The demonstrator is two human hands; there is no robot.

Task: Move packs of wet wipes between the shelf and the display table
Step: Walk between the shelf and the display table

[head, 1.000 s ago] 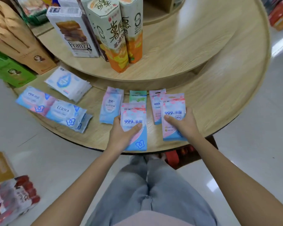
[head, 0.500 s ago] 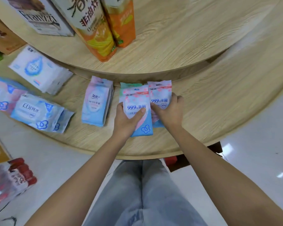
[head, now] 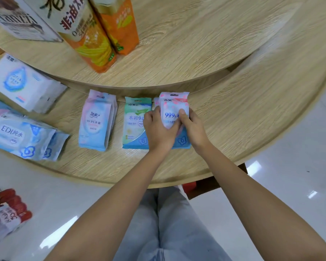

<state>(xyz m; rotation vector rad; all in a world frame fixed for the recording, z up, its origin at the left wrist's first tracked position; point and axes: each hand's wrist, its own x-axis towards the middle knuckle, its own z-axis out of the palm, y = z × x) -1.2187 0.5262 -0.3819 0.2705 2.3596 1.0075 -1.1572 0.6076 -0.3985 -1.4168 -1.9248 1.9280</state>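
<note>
A stack of pink-and-blue wet wipe packs [head: 174,108] marked 99.9% lies on the lower tier of the round wooden display table [head: 252,113]. My left hand [head: 159,129] grips the stack's left side and my right hand [head: 193,127] grips its right side, thumbs on the top pack. Just left of the stack lies a green wipe pack [head: 135,123], partly under my left hand. Further left sits a pale pink-blue pack [head: 96,121].
Larger wipe packs, an EDI pack [head: 24,137] and a white pack [head: 23,83], lie at the left of the lower tier. Tall orange snack boxes [head: 94,32] stand on the upper tier. Red packaged goods [head: 8,213] sit on the floor at lower left.
My hands have brought the two pink packs together to the right into one stack, uncovering the green pack. The camera has moved closer to the table.
</note>
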